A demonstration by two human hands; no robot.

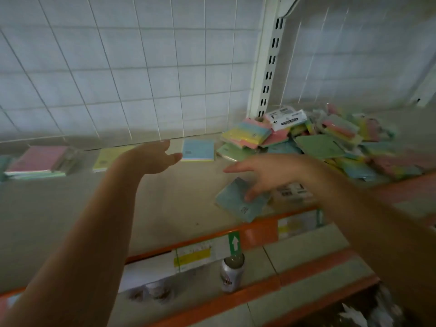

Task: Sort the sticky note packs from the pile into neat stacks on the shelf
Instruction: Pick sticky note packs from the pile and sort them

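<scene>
A jumbled pile of pastel sticky note packs (330,142) lies at the right of the shelf (179,199). Near the back stands a blue pack (198,150), with a yellow pack (111,157) and a pink-topped stack (37,162) further left. My left hand (154,155) hovers with relaxed fingers just left of the blue pack, holding nothing. My right hand (262,173) reaches over a blue-green pack (240,200) near the front edge, its fingertips touching the top. A white-labelled pack (292,191) lies partly under that wrist.
A white wire grid (141,67) backs the shelf, with a slotted upright post (269,67) beside the pile. The shelf's orange front rail (259,230) carries price labels. Below, a drink can (232,272) stands on a lower shelf.
</scene>
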